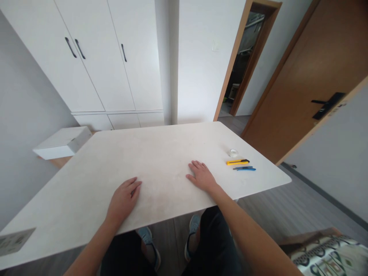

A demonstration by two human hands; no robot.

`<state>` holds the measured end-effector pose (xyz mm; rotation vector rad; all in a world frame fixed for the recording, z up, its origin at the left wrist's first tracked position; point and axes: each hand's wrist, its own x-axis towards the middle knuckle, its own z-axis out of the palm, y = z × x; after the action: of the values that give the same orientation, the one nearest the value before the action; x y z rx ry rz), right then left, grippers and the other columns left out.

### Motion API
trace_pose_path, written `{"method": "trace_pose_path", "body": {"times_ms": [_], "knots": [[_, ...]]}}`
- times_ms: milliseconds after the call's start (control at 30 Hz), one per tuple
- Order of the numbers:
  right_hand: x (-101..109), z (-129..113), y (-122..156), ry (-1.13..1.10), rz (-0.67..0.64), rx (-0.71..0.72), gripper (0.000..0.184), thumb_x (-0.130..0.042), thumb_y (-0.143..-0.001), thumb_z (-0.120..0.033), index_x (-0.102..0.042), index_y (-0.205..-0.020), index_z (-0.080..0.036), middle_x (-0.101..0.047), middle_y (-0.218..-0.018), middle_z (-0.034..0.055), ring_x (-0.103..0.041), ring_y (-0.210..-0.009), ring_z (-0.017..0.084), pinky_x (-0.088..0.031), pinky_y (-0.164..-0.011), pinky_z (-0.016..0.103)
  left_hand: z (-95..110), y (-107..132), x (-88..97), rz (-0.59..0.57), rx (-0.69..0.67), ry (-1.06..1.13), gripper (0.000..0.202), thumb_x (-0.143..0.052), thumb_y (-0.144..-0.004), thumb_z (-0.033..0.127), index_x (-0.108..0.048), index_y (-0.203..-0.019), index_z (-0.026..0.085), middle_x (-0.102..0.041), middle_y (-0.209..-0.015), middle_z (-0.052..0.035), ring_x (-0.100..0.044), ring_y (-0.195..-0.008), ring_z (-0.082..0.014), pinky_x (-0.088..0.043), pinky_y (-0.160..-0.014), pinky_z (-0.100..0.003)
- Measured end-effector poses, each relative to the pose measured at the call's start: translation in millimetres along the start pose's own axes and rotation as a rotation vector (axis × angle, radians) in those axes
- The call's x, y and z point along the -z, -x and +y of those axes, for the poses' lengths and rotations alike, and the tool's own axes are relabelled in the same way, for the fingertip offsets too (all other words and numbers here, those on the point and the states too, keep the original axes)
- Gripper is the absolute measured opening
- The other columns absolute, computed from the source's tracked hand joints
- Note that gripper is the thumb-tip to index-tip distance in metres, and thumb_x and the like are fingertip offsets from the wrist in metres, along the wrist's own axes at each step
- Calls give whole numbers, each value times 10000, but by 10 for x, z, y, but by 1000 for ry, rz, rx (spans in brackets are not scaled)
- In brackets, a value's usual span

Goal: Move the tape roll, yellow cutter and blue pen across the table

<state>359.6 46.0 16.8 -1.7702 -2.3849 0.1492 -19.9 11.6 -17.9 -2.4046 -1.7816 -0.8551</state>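
My left hand rests on the white table near its front edge. Its fingers are loosely bent, with the thumb apart, and nothing shows in them. Further right, my right hand lies palm down on the tabletop, fingers spread and holding nothing. To the right of that hand lies a yellow utility knife. Just in front of the knife are slim blue and dark tools, too small to name for certain. A roll of clear tape sits behind the yellow knife.
A white box stands beyond the table's left edge. A printed label is on the table's near left corner. White cabinets line the back. A brown door stands at the right, above a patterned cloth.
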Motion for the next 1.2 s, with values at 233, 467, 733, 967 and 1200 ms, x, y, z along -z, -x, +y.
{"method": "trace_pose_path", "body": {"times_ms": [233,467,733,967,1200], "knots": [[-1,40,9,2,-29,-6,679,-420,-1024,-575,-477,-1554,-154,-397,-1641,160,-338,-1526,306,-210,-1252,486,-6,12,-32,4,36,38,411,-454,-981,430,-788,-1094,219,-738,-1256,-106,-687,-1161,-266,-536,-1081,-449],[6,16,0,-3,-39,-13,677,-437,-1022,-563,-480,-1551,-143,-393,-1642,165,-334,-1529,306,-208,-1254,482,3,15,-20,-8,41,35,397,-462,-980,415,-783,-1108,220,-734,-1266,-102,-684,-1165,-263,-536,-1081,-447],[43,4,11,-5,-55,-26,671,-440,-1024,-562,-476,-1554,-151,-381,-1651,152,-318,-1538,297,-197,-1261,467,-24,29,-52,-3,41,44,409,-461,-979,437,-780,-1115,220,-727,-1276,-111,-678,-1172,-272,-530,-1087,-463],[27,12,2,-6,-59,-21,681,-435,-1023,-562,-465,-1562,-147,-374,-1655,151,-312,-1541,295,-196,-1264,473,-5,23,-39,-4,47,48,428,-444,-982,444,-782,-1110,214,-730,-1270,-112,-680,-1167,-270,-532,-1085,-456],[34,11,10,-12,-56,-25,678,-437,-1020,-562,-466,-1561,-155,-378,-1652,151,-315,-1541,294,-195,-1265,476,15,14,-15,-12,60,46,417,-445,-977,439,-783,-1106,230,-735,-1267,-101,-682,-1170,-267,-532,-1086,-452]]}}
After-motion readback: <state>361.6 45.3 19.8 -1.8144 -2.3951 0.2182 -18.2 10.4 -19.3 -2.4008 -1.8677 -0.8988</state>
